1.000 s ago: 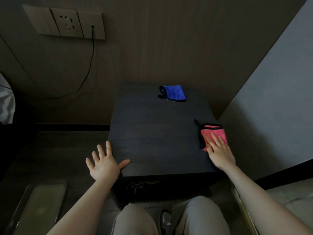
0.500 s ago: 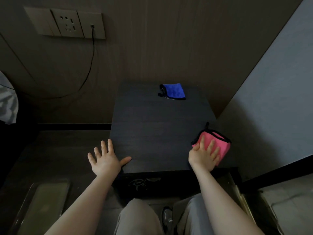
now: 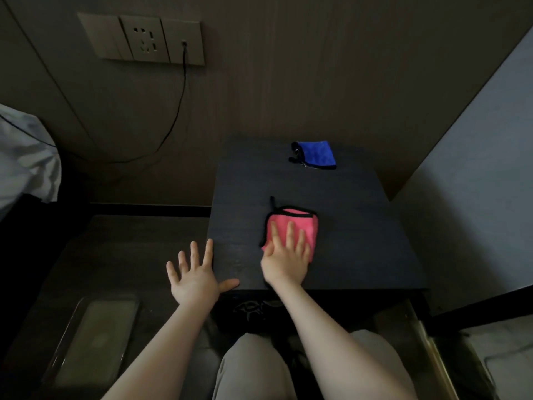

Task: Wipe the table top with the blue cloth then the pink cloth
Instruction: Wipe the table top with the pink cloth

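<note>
A small black table top (image 3: 360,226) stands against the wall. On its middle lies the folded pink cloth (image 3: 300,223) with black trim, and my right hand (image 3: 287,256) presses flat on its near half with straight fingers. The folded blue cloth (image 3: 315,154) lies alone near the table's far edge. My left hand (image 3: 194,277) is spread open at the table's near left corner, thumb over the front edge, holding nothing.
A wall socket panel (image 3: 144,39) with a plugged-in cable (image 3: 176,111) hangs upper left. White bedding (image 3: 26,157) shows at the left edge. A transparent tray (image 3: 95,345) lies on the floor lower left. A pale wall (image 3: 476,183) closes in the table's right side.
My right hand has slid the pink cloth from the table's right edge leftward to the middle. The left hand stayed at the near left corner. The blue cloth has not moved.
</note>
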